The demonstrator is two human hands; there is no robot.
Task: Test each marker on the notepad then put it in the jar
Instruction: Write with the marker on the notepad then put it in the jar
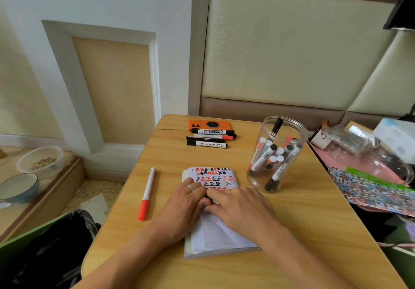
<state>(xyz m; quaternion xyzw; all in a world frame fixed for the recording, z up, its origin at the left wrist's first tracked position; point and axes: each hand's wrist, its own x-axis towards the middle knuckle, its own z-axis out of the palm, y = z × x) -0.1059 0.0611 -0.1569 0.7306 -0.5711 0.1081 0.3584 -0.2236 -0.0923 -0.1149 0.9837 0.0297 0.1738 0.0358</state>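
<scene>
The notepad (213,176) lies in the middle of the wooden table (303,216), its top page covered with red and black test marks. Both hands meet over it. My left hand (184,203), a ring on one finger, and my right hand (240,207) curl round a small black marker (207,196), which is almost fully hidden between the fingers. The clear plastic jar (260,176) stands to the right of the notepad with several markers inside. A red-capped marker (147,194) lies left of the notepad. Several more markers (208,139) lie in a row at the far edge.
An orange device (210,124) sits behind the marker row. Clutter with a patterned sheet (370,189) and plastic bags crowds the table's right edge. A black bag (56,250) sits below the table on the left, with bowls (20,187) on a low ledge.
</scene>
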